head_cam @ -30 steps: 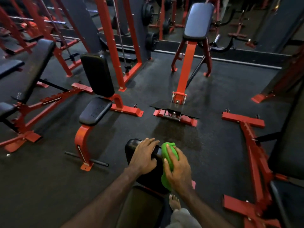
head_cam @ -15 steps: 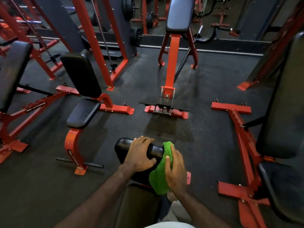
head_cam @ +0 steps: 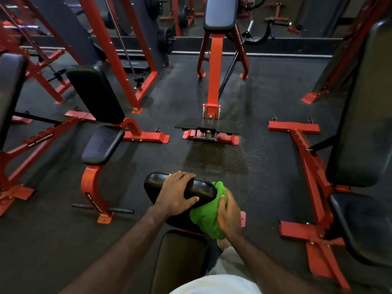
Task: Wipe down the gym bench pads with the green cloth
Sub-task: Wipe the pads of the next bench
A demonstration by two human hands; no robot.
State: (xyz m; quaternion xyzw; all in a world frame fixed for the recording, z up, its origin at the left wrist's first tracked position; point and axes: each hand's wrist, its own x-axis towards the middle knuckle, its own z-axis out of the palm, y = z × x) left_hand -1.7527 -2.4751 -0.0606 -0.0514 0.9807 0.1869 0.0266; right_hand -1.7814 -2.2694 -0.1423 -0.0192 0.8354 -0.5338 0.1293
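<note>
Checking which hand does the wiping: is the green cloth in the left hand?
No, the green cloth is gripped by the right hand, while the left hand rests on the black backrest pad.

A gym: red-framed benches point(head_cam: 99, 158) with black pads, weight plates point(head_cam: 164, 40) on racks, dark rubber flooring point(head_cam: 265, 98).
</note>
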